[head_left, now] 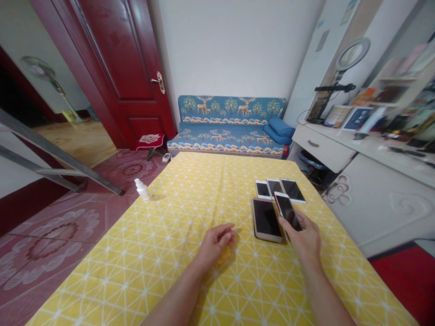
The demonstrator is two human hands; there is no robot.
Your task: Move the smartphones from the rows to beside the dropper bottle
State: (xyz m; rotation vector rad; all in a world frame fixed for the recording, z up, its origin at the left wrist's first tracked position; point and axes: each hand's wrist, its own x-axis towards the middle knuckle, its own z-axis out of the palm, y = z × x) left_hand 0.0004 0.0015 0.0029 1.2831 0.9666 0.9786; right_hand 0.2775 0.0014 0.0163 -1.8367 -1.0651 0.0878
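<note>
My right hand [307, 237] grips a white-fronted smartphone [286, 208] by its lower end, thumb on the near left edge. The phone is tilted just right of a larger gold-framed tablet [267, 219] that lies on the table. Behind these lie a small white phone [263, 189], another white phone [275, 185] partly hidden by the held one, and a bigger white phone [293, 190]. Left of the tablet, my left hand [217, 242] rests over the tabletop with curled fingers, closed on a small yellow cloth [224, 256] that shows beneath it.
A yellow patterned tablecloth [163, 253] covers the table. A white spray bottle [142, 190] stands at its left edge. Beyond are a blue sofa [227, 131], a red stool [150, 141] and a red door [118, 59]. A cluttered white dresser [380, 181] stands on the right.
</note>
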